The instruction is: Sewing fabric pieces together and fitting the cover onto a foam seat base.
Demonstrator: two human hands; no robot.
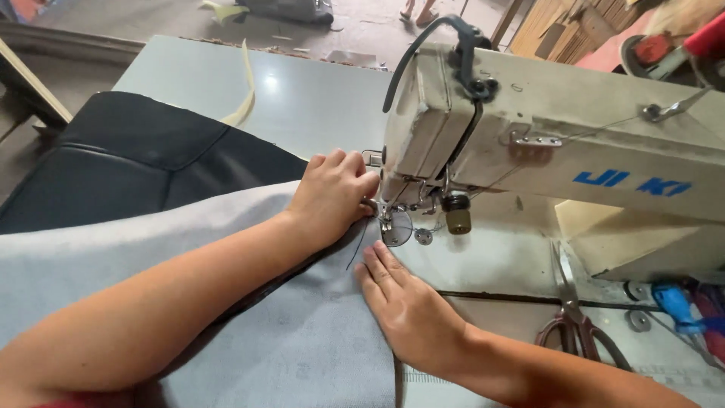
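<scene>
Far out past the left hand sits a black padded piece (143, 155) on the grey table (317, 98), half tucked under the grey fabric (302, 340). The left hand (332, 193) is curled, fingers pressing that fabric down right beside the presser foot (389, 223), not really pinching anything. Just below it the right hand (408, 302) lies flat and open on the fabric edge. Further right of both: the white sewing machine (574, 143), then scissors (574, 317) on the table.
</scene>
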